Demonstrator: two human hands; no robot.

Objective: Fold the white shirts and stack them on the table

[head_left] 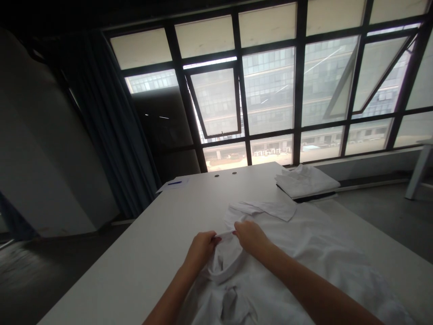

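A white collared shirt lies spread on the white table, with its collar raised near the middle of my view. My left hand pinches the collar's upper edge from the left. My right hand pinches the same edge from the right, its fingertips close to those of my left hand. A folded-over shirt sleeve lies just beyond my right hand. The shirt's lower part runs off the bottom of the picture.
A folded white garment sits at the table's far right corner. A sheet of paper with a blue pen lies at the far left edge. A large window stands behind the table, with a dark curtain to its left.
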